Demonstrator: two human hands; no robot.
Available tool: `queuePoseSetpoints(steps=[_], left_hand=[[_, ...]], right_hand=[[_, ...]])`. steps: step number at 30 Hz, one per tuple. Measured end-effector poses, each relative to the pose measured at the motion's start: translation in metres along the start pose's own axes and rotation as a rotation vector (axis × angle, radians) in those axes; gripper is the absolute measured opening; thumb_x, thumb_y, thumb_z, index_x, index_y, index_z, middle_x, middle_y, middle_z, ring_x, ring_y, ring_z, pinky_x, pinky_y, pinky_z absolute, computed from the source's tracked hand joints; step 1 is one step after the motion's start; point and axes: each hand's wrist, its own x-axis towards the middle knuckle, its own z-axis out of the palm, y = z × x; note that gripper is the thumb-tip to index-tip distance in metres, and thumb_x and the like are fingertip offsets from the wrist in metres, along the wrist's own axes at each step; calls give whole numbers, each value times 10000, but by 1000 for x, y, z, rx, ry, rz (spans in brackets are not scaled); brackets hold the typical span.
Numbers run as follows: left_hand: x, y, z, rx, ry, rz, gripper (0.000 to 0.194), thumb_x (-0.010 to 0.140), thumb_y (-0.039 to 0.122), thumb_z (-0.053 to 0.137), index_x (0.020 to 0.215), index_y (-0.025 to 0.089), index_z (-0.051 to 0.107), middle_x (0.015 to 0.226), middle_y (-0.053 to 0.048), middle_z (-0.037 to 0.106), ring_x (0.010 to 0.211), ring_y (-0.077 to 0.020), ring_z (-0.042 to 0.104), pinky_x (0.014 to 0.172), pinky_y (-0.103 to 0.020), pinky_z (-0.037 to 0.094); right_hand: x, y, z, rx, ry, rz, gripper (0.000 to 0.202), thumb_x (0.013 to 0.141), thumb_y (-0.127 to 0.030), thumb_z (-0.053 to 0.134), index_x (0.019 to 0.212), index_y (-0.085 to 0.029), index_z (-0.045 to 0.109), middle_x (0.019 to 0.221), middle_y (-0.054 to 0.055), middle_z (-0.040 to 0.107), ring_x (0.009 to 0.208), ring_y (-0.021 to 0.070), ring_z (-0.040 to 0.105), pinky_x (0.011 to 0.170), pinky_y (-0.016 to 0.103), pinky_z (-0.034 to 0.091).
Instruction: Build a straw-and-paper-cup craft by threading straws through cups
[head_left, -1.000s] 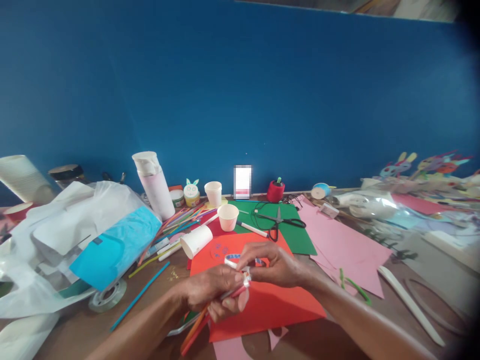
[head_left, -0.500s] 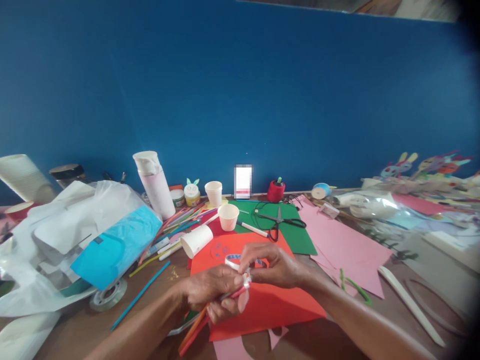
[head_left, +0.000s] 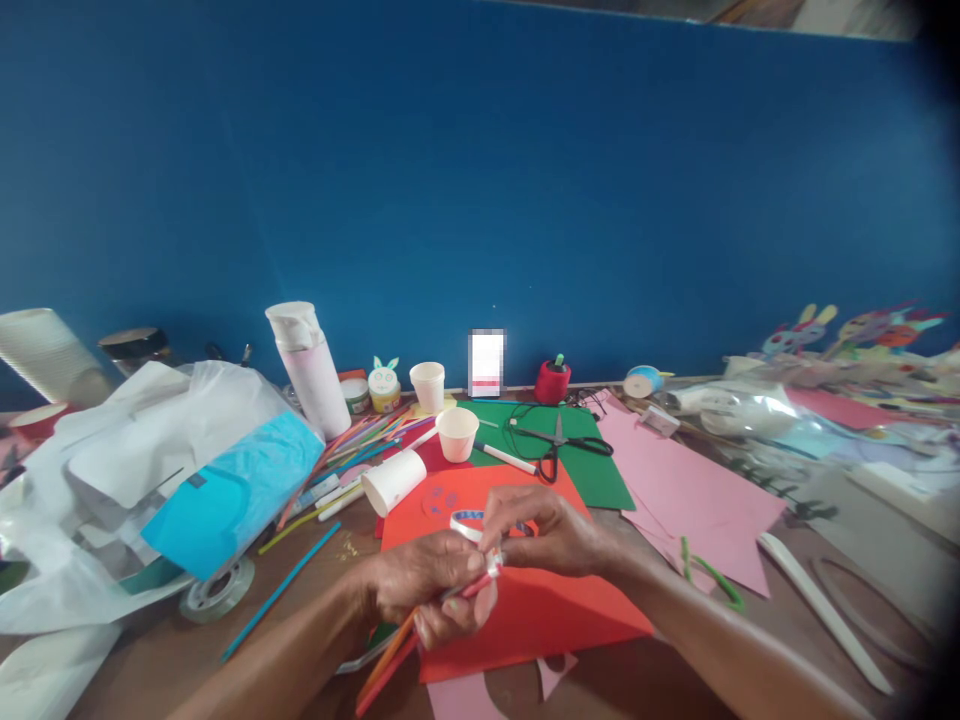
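Observation:
My left hand (head_left: pixel 424 585) grips a bundle of orange and red straws (head_left: pixel 390 665) that slants down toward me. Its upper end carries a small white wrap of tape (head_left: pixel 493 560). My right hand (head_left: pixel 551 535) pinches that white tape at the straws' tip. A white tape roll with blue print (head_left: pixel 469 522) lies just behind my fingers, partly hidden, on a red paper sheet (head_left: pixel 540 610). Both hands hover over this red sheet near the table's front.
Black scissors (head_left: pixel 555 440) lie on a green sheet (head_left: pixel 600 480). Paper cups (head_left: pixel 456 433), a white bottle (head_left: pixel 311 370), loose straws (head_left: pixel 360 445), a white marker pen (head_left: pixel 506 459) and a clear tape roll (head_left: pixel 216 590) lie left of centre. Plastic bags (head_left: pixel 150 470) fill the left; pink paper (head_left: pixel 675 490) lies right.
Hardly anything moved. My hands stay together on the straws, with the right fingers shifting slightly on the white tape.

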Motion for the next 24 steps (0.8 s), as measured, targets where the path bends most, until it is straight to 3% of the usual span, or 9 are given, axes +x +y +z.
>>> queuePoseSetpoints(steps=[8,11,14,20,24], left_hand=[[2,-3,-3,-12,-32,-7,363,739,459,503,704,99,533,469,72,257,339,-19,155,298,-148,103],[2,-3,-3,-30,-16,3,360,735,449,512,721,92,552,470,59,310,327,-19,191,289,-147,130],[2,-2,-2,-19,10,44,388,728,454,517,772,75,589,494,26,408,326,-38,306,297,-164,236],[5,2,1,114,23,156,487,731,504,492,933,74,599,638,-85,609,469,-135,553,487,-258,433],[2,9,3,254,161,229,483,789,486,410,964,74,590,822,-153,637,670,-196,613,642,-326,458]], right_hand=[[2,-3,2,40,34,0,140,732,-202,626,867,-194,662,767,35,619,707,117,525,659,264,432],[2,-4,3,51,60,0,131,722,-177,634,848,-189,668,755,34,620,694,114,522,653,262,431],[2,-5,3,73,80,-13,126,716,-147,635,833,-181,669,749,34,620,698,113,530,655,257,435],[2,-5,0,42,104,34,86,729,-170,623,801,-153,667,746,42,612,704,117,548,659,257,444],[4,-4,-2,1,150,70,79,743,-222,612,758,-155,653,719,33,607,684,115,550,645,253,441]])
